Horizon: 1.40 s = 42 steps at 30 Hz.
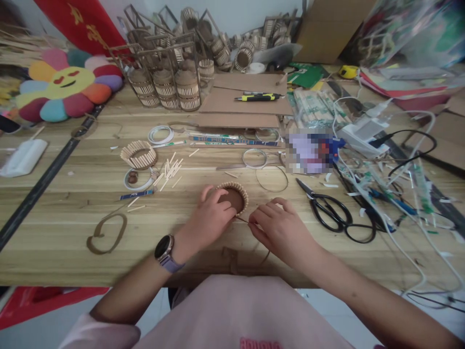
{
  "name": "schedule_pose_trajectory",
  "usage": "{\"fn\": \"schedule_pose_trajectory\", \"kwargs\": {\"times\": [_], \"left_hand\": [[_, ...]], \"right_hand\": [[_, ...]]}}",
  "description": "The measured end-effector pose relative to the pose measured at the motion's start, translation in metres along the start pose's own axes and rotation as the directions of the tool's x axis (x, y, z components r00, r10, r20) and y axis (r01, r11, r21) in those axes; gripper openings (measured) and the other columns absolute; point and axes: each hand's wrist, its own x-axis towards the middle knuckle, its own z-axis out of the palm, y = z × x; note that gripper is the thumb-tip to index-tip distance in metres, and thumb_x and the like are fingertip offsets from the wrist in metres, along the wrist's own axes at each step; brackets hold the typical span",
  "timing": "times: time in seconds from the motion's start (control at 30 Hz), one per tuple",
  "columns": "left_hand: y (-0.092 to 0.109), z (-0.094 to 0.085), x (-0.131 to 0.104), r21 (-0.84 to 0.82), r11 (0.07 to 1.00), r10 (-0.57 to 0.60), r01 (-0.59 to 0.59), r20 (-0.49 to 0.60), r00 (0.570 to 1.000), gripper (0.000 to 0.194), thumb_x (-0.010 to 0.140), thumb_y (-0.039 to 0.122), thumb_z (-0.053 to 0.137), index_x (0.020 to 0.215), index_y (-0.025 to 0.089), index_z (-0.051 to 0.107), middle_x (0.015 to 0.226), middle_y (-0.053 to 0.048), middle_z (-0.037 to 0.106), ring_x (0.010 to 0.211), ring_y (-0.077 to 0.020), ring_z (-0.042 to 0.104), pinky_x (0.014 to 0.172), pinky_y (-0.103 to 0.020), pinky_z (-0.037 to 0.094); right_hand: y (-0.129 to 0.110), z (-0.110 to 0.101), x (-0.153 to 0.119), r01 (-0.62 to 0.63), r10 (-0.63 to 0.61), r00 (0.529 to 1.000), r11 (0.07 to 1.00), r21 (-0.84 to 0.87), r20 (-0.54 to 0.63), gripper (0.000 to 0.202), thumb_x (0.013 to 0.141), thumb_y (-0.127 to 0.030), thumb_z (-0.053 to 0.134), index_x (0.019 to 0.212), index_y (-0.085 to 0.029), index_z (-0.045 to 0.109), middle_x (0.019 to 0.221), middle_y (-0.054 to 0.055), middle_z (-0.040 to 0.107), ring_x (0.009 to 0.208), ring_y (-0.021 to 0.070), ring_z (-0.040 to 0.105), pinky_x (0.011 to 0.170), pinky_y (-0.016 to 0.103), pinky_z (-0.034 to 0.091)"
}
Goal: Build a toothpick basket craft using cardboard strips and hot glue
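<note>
A small round basket [232,198] of short wooden sticks around a brown base sits on the table near its front edge. My left hand [212,211] grips its left and near side, fingers over the rim. My right hand [276,230] pinches a thin brown strip [242,219] that runs to the basket's near side; its loose end hangs toward me. Left of them stand another stick ring [138,155], a roll of white tape [140,179] and loose wooden sticks [169,172]. A coil of brown strip [107,234] lies at the left front.
Black scissors [330,211] lie right of my right hand. Cables and a white power strip [363,135] spread along the right side. Cardboard [247,109] with a yellow-black pen [257,97] and finished lantern-like baskets [165,89] stand behind. A flower cushion [69,85] is back left.
</note>
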Motion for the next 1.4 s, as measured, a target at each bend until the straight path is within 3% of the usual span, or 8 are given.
{"fn": "schedule_pose_trajectory", "kwargs": {"times": [0.2, 0.5, 0.83, 1.17, 1.4], "left_hand": [[0.001, 0.001, 0.000, -0.003, 1.000, -0.010, 0.010, 0.024, 1.000, 0.022, 0.095, 0.015, 0.050, 0.080, 0.019, 0.066, 0.081, -0.003, 0.067, 0.119, -0.0266, 0.050, 0.110, -0.056, 0.024], [0.000, 0.004, -0.001, -0.043, 0.999, -0.001, 0.003, 0.046, 0.999, 0.017, 0.094, 0.014, 0.053, 0.085, 0.019, 0.066, 0.087, -0.002, 0.069, 0.118, -0.0261, 0.049, 0.109, -0.055, 0.026], [-0.002, 0.011, 0.001, -0.026, 0.999, 0.044, -0.044, -0.028, 0.999, 0.017, 0.095, 0.022, 0.056, 0.083, 0.018, 0.066, 0.087, -0.004, 0.068, 0.109, -0.0242, 0.051, 0.107, -0.049, 0.033], [-0.001, 0.011, 0.000, -0.032, 0.999, 0.038, -0.039, -0.028, 0.999, 0.018, 0.095, 0.026, 0.057, 0.084, 0.018, 0.068, 0.088, -0.005, 0.070, 0.110, -0.0272, 0.052, 0.105, -0.054, 0.034], [0.001, 0.010, 0.000, -0.059, 0.998, 0.034, -0.037, -0.054, 0.998, 0.020, 0.094, 0.020, 0.056, 0.079, 0.017, 0.069, 0.082, -0.006, 0.069, 0.116, -0.0298, 0.050, 0.102, -0.055, 0.036]], "right_hand": [[-0.005, -0.003, 0.001, 0.075, -0.075, 0.997, 0.997, 0.003, 0.009, 0.023, 0.092, -0.015, 0.050, 0.072, -0.020, 0.059, 0.070, 0.001, 0.066, 0.067, 0.0163, 0.057, 0.085, 0.035, 0.033], [-0.003, -0.009, 0.003, 0.085, -0.090, 0.995, 0.991, 0.104, 0.044, 0.022, 0.092, -0.014, 0.049, 0.073, -0.020, 0.059, 0.070, 0.000, 0.066, 0.066, 0.0154, 0.057, 0.084, 0.034, 0.035], [0.021, 0.003, 0.014, 0.068, -0.072, 0.997, 0.993, -0.097, -0.037, 0.027, 0.095, -0.019, 0.049, 0.071, -0.019, 0.060, 0.067, 0.002, 0.064, 0.067, 0.0170, 0.058, 0.087, 0.034, 0.035], [0.029, 0.013, 0.016, 0.026, -0.026, 0.999, 1.000, -0.008, 0.029, 0.024, 0.097, -0.024, 0.050, 0.079, -0.018, 0.064, 0.075, 0.004, 0.068, 0.075, 0.0188, 0.061, 0.091, 0.036, 0.035], [0.026, 0.018, 0.013, 0.016, -0.019, 0.995, 0.999, -0.031, -0.098, 0.024, 0.098, -0.023, 0.051, 0.079, -0.018, 0.064, 0.074, 0.004, 0.068, 0.074, 0.0191, 0.061, 0.096, 0.039, 0.033]]}}
